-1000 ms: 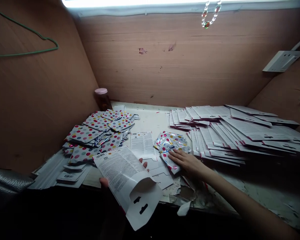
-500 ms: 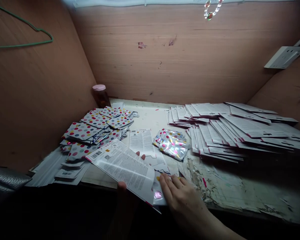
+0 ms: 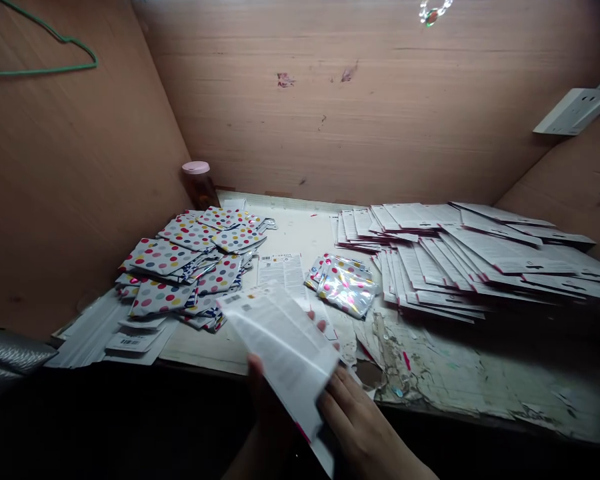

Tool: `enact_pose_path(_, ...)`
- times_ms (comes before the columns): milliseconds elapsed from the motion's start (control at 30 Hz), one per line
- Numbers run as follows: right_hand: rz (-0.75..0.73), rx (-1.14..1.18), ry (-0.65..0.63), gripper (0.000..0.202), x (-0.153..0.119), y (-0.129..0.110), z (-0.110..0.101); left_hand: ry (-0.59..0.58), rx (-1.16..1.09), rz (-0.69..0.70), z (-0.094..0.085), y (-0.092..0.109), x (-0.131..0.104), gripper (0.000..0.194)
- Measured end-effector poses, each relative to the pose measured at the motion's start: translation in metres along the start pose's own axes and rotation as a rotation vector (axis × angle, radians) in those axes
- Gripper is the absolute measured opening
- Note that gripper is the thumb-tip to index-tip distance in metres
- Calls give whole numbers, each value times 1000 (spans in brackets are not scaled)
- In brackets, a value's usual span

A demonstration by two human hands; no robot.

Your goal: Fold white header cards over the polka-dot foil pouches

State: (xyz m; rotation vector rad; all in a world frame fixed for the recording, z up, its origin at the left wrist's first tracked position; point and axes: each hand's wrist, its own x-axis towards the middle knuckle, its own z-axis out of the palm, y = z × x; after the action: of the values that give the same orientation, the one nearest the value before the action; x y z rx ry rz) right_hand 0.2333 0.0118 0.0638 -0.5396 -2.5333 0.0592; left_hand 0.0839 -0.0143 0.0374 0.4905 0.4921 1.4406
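My left hand [image 3: 258, 387] is closed round a white printed cardboard envelope [image 3: 280, 340], its thumb on the near edge and its fingertips showing past the far edge. The envelope lies tilted, with its lower end pointing toward me and to the right. At that end my right hand [image 3: 355, 417] is closed against it, fingers bent and their tips partly hidden. Beyond the hands, a printed sheet [image 3: 283, 267] lies on the table. To its right are a few shiny polka-dot pouches [image 3: 347, 287].
A heap of polka-dot pouches [image 3: 165, 260] is at left, above white packets [image 3: 135, 340]. Rows of printed envelopes [image 3: 430, 260] spread across the right. A pink-lidded jar [image 3: 197, 185] stands in the back left corner. The worn table edge [image 3: 420, 400] is peeling. Wooden panels [image 3: 300, 120] enclose the table.
The envelope and my left hand have moved right and toward me. My right hand has come lower, against the envelope's end. The polka-dot pouch under its fingers is out of sight now.
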Motion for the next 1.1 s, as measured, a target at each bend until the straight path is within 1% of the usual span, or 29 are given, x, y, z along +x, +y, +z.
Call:
enact_pose_path(67, 81, -45, 31, 32, 5, -5, 14, -61, -170, -87, 10, -17, -3, 93)
enact_pose_path(100, 116, -62, 40, 25, 6, -8, 18, -57, -217, -120, 12, -22, -3, 90)
enact_pose_path(133, 145, -75, 41, 23, 5, -11, 20, -29, -212, -142, 11, -22, -1, 89)
enact_pose_path(167, 157, -79, 25, 30, 1, -13, 20, 28, -131, -142, 7, -20, 3, 89)
enact_pose_path(200, 132, -67, 9, 36, -4, -14, 17, 105, 2, -119, 1, -15, 8, 88)
enact_pose_path(233, 88, -36, -9, 42, -10, -13, 12, 187, 171, -82, -7, -9, 15, 85)
enact_pose_path(267, 59, 14, -30, 45, -17, -11, 6, 272, 361, -29, -15, -2, 21, 78)
enact_pose_path(300, 67, 76, -47, 44, -24, -7, 1, 339, 483, 22, -23, 3, 27, 76)
enact_pose_path(333, 123, 138, -46, 39, -29, 0, -3, 402, 584, 75, -30, 6, 32, 80)
enact_pose_path(400, 336, 218, 5, 29, -34, 16, -4, 502, 684, 165, -39, 7, 36, 97)
enact_pose_path(433, 440, 244, 41, 27, -34, 26, 0, 540, 807, 218, -41, 5, 36, 94)
enact_pose_path(467, 501, 272, 73, 25, -33, 34, 7, 553, 995, 283, -43, 2, 33, 82)
enact_pose_path(500, 524, 301, 97, 23, -31, 42, 16, 511, 1235, 354, -44, 0, 29, 64)
enact_pose_path(533, 532, 330, 108, 21, -29, 49, 26, 411, 1485, 418, -45, -1, 24, 45)
enact_pose_path(567, 536, 354, 111, 20, -27, 53, 36, 274, 1700, 462, -47, -1, 19, 33)
enact_pose_path(600, 545, 365, 116, 19, -26, 56, 45, 127, 1849, 484, -48, -1, 13, 29)
enact_pose_path(633, 555, 365, 122, 18, -25, 58, 52, -3, 1923, 487, -50, 1, 8, 27)
enact_pose_path(667, 568, 359, 130, 17, -25, 59, 58, -102, 1967, 478, -53, 2, 3, 26)
enact_pose_path(700, 580, 358, 135, 16, -25, 60, 61, -167, 2006, 468, -55, 4, -1, 32)
enact_pose_path(800, 597, 376, 123, 13, -25, 62, 63, -281, 2154, 458, -59, 6, -8, 70)
enact_pose_path(833, 596, 386, 112, 12, -25, 64, 62, -296, 2187, 463, -59, 6, -8, 78)
enact_pose_path(867, 594, 394, 100, 12, -24, 65, 61, -303, 2211, 473, -60, 5, -8, 82)
enact_pose_path(900, 593, 400, 89, 12, -24, 67, 60, -303, 2231, 487, -60, 4, -8, 83)
enact_pose_path(1100, 604, 382, 59, 10, -20, 68, 58, -276, 2274, 564, -62, 0, -5, 69)
